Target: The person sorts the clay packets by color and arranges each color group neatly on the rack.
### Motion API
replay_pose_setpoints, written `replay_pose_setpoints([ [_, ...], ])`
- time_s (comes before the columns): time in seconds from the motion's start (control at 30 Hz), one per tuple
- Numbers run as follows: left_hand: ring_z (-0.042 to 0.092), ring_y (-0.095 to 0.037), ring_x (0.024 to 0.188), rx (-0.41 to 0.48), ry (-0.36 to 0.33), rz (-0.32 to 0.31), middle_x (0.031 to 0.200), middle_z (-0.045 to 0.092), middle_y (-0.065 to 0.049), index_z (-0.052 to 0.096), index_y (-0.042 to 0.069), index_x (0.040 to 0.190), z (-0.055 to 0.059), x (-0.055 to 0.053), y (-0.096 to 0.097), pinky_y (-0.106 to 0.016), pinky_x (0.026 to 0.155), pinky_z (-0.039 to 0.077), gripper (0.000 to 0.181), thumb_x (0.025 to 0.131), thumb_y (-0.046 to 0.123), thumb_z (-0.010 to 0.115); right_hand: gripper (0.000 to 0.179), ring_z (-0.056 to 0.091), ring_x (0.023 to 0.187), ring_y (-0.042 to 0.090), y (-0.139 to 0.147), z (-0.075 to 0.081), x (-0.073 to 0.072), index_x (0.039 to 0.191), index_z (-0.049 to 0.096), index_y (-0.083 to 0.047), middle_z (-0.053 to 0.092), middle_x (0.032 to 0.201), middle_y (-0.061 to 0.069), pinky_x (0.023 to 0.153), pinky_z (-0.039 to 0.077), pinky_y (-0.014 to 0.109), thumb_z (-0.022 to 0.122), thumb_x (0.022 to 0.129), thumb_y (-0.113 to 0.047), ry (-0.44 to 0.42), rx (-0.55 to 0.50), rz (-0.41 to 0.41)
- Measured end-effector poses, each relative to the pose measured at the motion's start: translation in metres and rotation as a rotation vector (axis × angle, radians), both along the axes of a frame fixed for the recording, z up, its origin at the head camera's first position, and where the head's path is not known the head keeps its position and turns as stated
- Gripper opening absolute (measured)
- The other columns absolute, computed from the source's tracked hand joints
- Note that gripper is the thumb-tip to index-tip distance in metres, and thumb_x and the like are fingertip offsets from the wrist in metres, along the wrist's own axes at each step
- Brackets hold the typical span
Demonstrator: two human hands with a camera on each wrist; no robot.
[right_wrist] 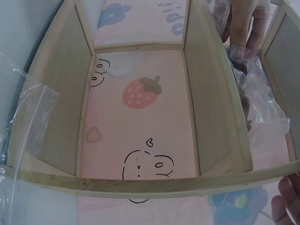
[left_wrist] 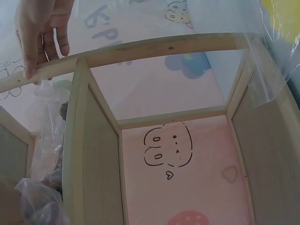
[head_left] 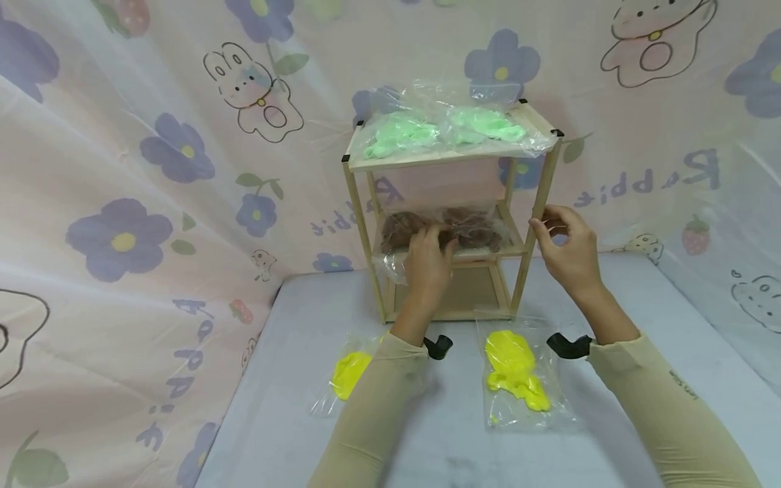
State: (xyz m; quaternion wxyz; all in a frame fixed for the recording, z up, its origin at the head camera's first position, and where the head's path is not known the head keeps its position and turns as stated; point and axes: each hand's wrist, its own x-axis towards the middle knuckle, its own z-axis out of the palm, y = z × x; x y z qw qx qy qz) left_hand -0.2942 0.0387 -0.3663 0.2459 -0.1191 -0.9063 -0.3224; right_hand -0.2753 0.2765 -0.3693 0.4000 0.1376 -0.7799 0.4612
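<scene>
Partly hidden, left grip (head_left: 429, 263) (closure unclear) at brown-filled bag (head_left: 398, 232), right grip (head_left: 570, 252) pinching post (head_left: 546, 179).

Wooden rack (right_wrist: 215, 93), left grip (right_wrist: 246, 28) at clear bag (right_wrist: 267, 117)

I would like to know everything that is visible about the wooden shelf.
The shelf stands upright on the table, pale wood in look, with slim posts, three levels and black corner caps. Bags of green stuff lie on the top; bags of brown stuff lie on the middle level. The right hand holds the front right post.
</scene>
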Motion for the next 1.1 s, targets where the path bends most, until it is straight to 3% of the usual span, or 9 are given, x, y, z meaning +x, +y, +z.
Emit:
replay_pose_setpoints([
  [0.23,0.069,-0.022,0.118,-0.048,-0.012,0.089,0.130,0.075,0.001,0.072,0.024,0.130,0.005,-0.007,0.004,-0.047,0.082,0.064,0.035,0.098,0.037,0.079,0.025,0.057,0.094,-0.001,-0.002,-0.001,-0.001,0.124,0.070,0.009,0.071,0.112,0.020,0.083,0.045,0.011,0.073,0.101,0.000,-0.017,-0.012,-0.003],
  [0.33,0.070,-0.022,0.116,-0.018,-0.009,0.083,0.127,0.075,0.001,0.071,0.023,0.131,0.004,-0.008,0.003,-0.047,0.080,0.064,0.037,0.098,0.036,0.080,0.025,0.057,0.094,-0.001,-0.003,-0.002,-0.001,0.125,0.070,0.009,0.071,0.112,0.020,0.083,0.045,0.011,0.073,0.101,0.000,-0.015,-0.009,0.000],
  [0.53,0.068,-0.022,0.116,0.059,0.044,-0.059,0.127,0.071,-0.004,0.065,0.013,0.134,-0.002,-0.002,-0.005,-0.035,0.087,0.061,0.035,0.103,0.026,0.075,0.025,0.057,0.093,-0.002,-0.002,-0.001,-0.001,0.124,0.070,0.009,0.071,0.112,0.020,0.082,0.045,0.011,0.073,0.102,-0.001,-0.021,-0.006,-0.008],
  [0.73,0.064,-0.025,0.120,0.042,0.140,-0.199,0.130,0.068,-0.009,0.068,0.007,0.130,-0.010,0.012,-0.015,-0.027,0.103,0.054,0.028,0.104,0.013,0.074,0.025,0.057,0.093,-0.003,-0.002,0.000,0.000,0.124,0.070,0.008,0.071,0.112,0.019,0.083,0.045,0.011,0.073,0.102,-0.002,-0.026,-0.009,-0.017],
  [0.9,0.065,-0.023,0.117,0.057,0.257,-0.260,0.124,0.070,-0.007,0.072,0.008,0.124,-0.021,0.027,-0.022,-0.028,0.103,0.054,0.024,0.101,0.012,0.077,0.025,0.056,0.093,-0.004,-0.003,0.000,0.000,0.124,0.070,0.009,0.070,0.111,0.019,0.084,0.045,0.011,0.072,0.103,-0.003,-0.037,-0.005,-0.019],
  [1.1,0.066,-0.022,0.116,0.023,0.304,-0.364,0.121,0.069,-0.005,0.072,0.008,0.123,-0.032,0.049,-0.027,-0.029,0.099,0.057,0.024,0.100,0.011,0.079,0.025,0.057,0.093,-0.006,-0.002,-0.001,-0.002,0.123,0.069,0.010,0.069,0.110,0.012,0.083,0.047,0.010,0.071,0.104,-0.006,-0.026,0.001,-0.019],
])
